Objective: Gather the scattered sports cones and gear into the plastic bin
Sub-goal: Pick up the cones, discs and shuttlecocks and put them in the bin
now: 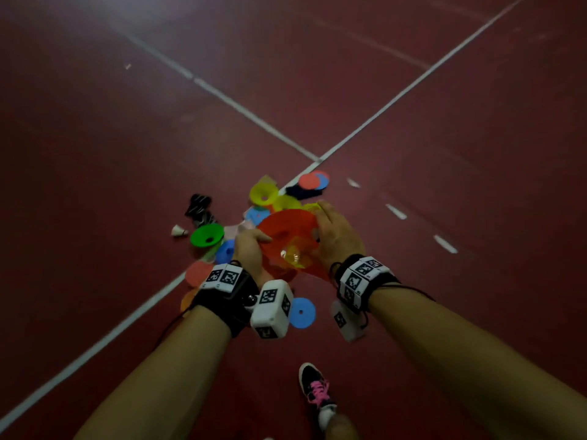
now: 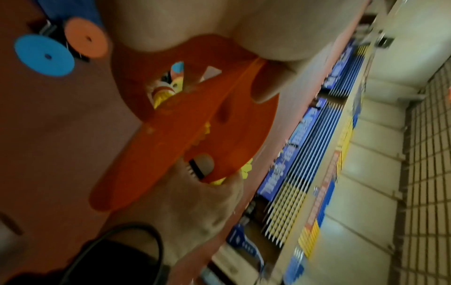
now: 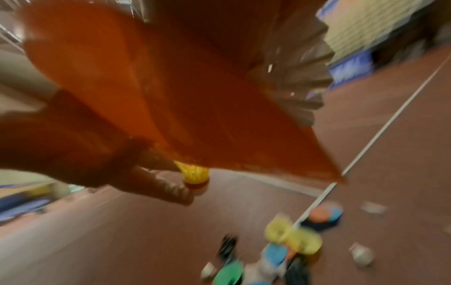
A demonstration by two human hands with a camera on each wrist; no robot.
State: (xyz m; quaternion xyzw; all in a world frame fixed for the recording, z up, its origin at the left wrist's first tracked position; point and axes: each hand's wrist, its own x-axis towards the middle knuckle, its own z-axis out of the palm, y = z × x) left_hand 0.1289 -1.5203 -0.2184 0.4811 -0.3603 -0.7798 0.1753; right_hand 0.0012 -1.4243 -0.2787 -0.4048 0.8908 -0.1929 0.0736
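Note:
Both hands hold an orange cone (image 1: pixel 286 227) in the air above a pile of gear on the red floor. My left hand (image 1: pixel 251 244) grips its near left rim, and the thumb lies across the cone (image 2: pixel 195 119) in the left wrist view. From the right side my right hand (image 1: pixel 336 233) curls over the rim. Under the cone (image 3: pixel 171 86), the right fingers (image 3: pixel 161 185) touch a yellow shuttlecock (image 3: pixel 195 173), whose feathers (image 2: pixel 163 96) show through the cone's holes. A pale ribbed skirt (image 3: pixel 305 77) sits close by. No plastic bin is in view.
On the floor lie a green cone (image 1: pixel 207 235), a yellow cone (image 1: pixel 263 193), a blue cone (image 1: pixel 226 250), a blue disc (image 1: pixel 302 312), an orange disc (image 1: pixel 198 273), a white shuttlecock (image 1: pixel 179 231) and a black-and-white item (image 1: pixel 198 206). My shoe (image 1: pixel 314 385) stands near. White court lines (image 1: pixel 254 119) cross here.

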